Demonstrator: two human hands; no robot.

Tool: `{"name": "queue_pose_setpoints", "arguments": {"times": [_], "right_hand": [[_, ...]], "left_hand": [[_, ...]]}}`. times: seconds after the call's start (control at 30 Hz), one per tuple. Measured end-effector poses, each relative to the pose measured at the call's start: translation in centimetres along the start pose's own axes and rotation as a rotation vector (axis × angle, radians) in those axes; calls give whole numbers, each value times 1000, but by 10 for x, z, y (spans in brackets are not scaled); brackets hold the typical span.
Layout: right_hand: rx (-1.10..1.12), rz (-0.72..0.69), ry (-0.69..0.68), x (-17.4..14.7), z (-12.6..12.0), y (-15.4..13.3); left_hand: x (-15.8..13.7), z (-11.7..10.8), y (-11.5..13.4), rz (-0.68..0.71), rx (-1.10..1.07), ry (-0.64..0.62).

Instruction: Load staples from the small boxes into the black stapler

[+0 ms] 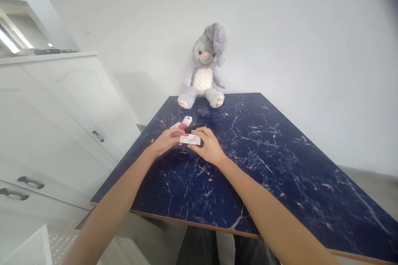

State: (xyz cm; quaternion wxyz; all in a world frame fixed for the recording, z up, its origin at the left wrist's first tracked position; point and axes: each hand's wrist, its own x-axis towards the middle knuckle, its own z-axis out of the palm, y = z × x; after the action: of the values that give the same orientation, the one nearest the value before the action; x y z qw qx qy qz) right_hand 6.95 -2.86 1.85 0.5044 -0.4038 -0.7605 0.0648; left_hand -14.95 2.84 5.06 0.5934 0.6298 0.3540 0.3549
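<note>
Left hand (168,141) and right hand (211,146) grip a red-and-white box (188,138) by its ends over the desk (264,145); a small white box (187,121) lies just beyond at twelve o'clock; a plush rabbit (203,78) sits farther off, towards one.

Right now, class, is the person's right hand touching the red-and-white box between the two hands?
Touching: the head view shows the right hand closed around the right end of the red-and-white box, partly covering it.
</note>
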Motion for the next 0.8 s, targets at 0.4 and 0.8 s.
{"name": "queue_pose_setpoints", "arguments": {"times": [0.4, 0.8], "right_hand": [[6, 76, 64, 1, -1, 0], [35, 195, 123, 3, -3, -7]], "left_hand": [[5, -13, 1, 38, -44, 168], [6, 3, -2, 118, -47, 252]]}}
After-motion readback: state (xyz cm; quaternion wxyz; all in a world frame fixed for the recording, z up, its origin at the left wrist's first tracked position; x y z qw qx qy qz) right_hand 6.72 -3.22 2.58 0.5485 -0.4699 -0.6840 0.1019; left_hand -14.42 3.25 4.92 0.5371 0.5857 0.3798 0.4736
